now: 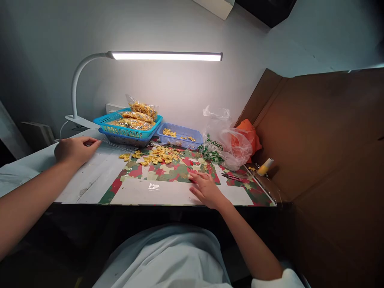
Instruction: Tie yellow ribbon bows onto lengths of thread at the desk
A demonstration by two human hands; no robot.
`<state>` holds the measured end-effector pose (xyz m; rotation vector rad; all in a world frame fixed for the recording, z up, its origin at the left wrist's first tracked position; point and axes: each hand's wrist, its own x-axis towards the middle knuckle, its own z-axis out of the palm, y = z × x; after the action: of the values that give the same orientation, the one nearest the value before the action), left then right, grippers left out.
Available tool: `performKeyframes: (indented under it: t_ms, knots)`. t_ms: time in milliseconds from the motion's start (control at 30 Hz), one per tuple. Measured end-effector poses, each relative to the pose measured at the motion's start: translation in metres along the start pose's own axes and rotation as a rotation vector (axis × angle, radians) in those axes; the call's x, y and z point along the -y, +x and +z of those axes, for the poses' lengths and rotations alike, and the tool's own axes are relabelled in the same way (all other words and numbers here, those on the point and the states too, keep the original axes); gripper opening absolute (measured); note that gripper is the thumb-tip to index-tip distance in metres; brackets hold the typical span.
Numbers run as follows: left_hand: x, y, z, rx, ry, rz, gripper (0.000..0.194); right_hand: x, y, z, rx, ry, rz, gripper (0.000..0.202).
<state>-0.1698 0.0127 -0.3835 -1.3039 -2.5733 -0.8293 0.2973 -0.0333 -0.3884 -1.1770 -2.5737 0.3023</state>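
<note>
Narrow pinch, left hand [76, 151], centre left; contents I cannot tell.
Right hand [207, 189], lower centre, loosely spread; I'd handle yellow pieces [156, 158] lightly.

Your clothing is pale and plain: at 6 o'clock, whitish cloth [177, 262] spreads in soft, loose folds, shading to a dim blue-grey along its rounded upper edge. Near 5 o'clock, a white sleeve [277, 280] ends around your right forearm [250, 244], which is bare from that edge down to your bare right hand [207, 191]. Between 8 and 9 o'clock, your left forearm [37, 200] is uncovered too, narrowing at the wrist towards your bare left hand [75, 151].
</note>
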Motion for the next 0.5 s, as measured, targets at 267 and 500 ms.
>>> performKeyframes:
  t_ms: [267, 500]
  knots:
    - [0.001, 0.001, 0.001, 0.024, -0.008, -0.012, 0.053, -0.005, -0.015, -0.004, -0.020, 0.028, 0.026, 0.049]
    - [-0.003, -0.002, -0.005, 0.043, 0.002, -0.019, 0.052, 0.006, -0.004, -0.011, -0.114, 0.073, 0.024, 0.046]
